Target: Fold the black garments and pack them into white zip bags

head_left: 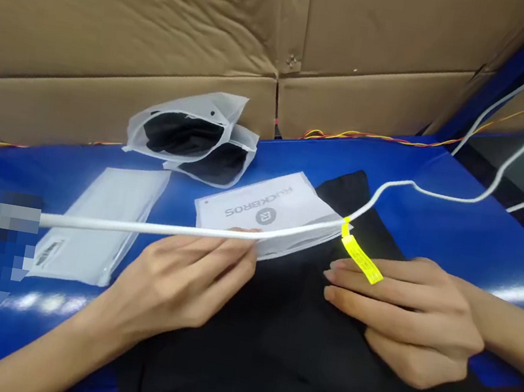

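Black cloth (278, 344) is spread in front of me on the blue table, reaching back under a white printed plastic bag (220, 209). The fingers of my left hand (200, 272) are closed at the bag's near edge; the thumb is hidden. On the cloth to the right, my right hand (412, 312) has its fingers pressed together over the fabric, its thumb out of sight. A white cable (152, 229) with a yellow tag (362, 259) crosses the view in front of both hands.
Two translucent bags with black contents (185, 134) lie at the back. A flat white bag (104, 217) is on the left. Cardboard (121, 15) lines the back of the blue table (416, 227). Twisted thin wires (351, 134) run along its rear edge.
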### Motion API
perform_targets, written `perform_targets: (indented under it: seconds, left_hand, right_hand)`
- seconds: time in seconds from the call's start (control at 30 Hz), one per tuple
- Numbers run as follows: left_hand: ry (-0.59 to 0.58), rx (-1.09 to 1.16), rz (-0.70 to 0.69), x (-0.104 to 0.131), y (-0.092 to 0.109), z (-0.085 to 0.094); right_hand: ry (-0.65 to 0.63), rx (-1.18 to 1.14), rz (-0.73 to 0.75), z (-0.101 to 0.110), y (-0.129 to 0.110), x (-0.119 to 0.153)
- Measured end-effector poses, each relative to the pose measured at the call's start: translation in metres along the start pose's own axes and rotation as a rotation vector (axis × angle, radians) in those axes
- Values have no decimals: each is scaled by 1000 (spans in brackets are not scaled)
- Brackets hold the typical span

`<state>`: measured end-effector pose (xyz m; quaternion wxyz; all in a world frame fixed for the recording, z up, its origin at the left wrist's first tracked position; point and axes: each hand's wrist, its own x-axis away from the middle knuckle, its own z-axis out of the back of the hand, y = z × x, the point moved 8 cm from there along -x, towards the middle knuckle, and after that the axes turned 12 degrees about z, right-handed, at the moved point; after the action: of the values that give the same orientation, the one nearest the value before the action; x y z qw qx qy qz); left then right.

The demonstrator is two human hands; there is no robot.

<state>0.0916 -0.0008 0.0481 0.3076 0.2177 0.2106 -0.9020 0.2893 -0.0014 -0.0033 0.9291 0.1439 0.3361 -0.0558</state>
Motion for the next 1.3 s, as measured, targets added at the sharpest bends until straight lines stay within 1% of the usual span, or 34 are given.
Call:
perform_targets:
  seconds: [0.07, 0.17, 0.23, 0.3, 0.33, 0.37, 0.47, 0.5, 0.53, 0.6, 0.7, 0.77, 0.83, 1.0, 1.13, 1.3]
  left_hand:
    - [-67, 26, 65, 4, -8, -15]
    - [-139, 163, 169, 7, -19, -33]
    - [-153, 225, 195, 8, -22, -39]
    - [-139, 245, 217, 9, -23, -39]
    - [-131, 253, 235, 10, -23, -39]
    - [-126, 258, 254, 10, -24, -38]
    - [-126, 249, 301, 11, -26, -38]
    - [-124, 233, 315, 12, -27, -38]
    - [-120, 214, 330, 12, -28, -38]
    - [-113, 180, 356, 12, -30, -38]
    - [-132, 173, 396, 13, -32, -40]
    - [-141, 166, 421, 14, -33, -41]
    - [-144, 147, 419, 14, -33, -40]
    - [-148, 134, 384, 15, -33, -40]
    - [-163, 137, 351, 15, -33, -40]
    - [-223, 189, 192, 10, -19, -37]
  right_hand:
    - [-2, 11, 22, 0, -5, -3]
    - [19, 18, 91, 3, -8, -12]
    - [66, 0, 189, 7, -10, -18]
    - [135, -29, 282, 14, -14, -21]
    - [162, -48, 288, 16, -14, -23]
    - [170, -73, 251, 16, -11, -24]
    - [130, -188, 36, 9, 2, -26]
    - [113, -216, -13, 7, 4, -25]
    - [112, -221, -13, 6, 4, -25]
    - [118, -161, 88, 9, -1, -25]
    - [68, -27, 273, 8, -10, -26]
    - [63, 27, 323, 9, -11, -27]
    - [84, 52, 328, 12, -10, -30]
    - [71, 43, 281, 15, -8, -37]
    - [76, 51, 272, 15, -8, -37]
    - [47, 73, 271, 14, -8, -37]
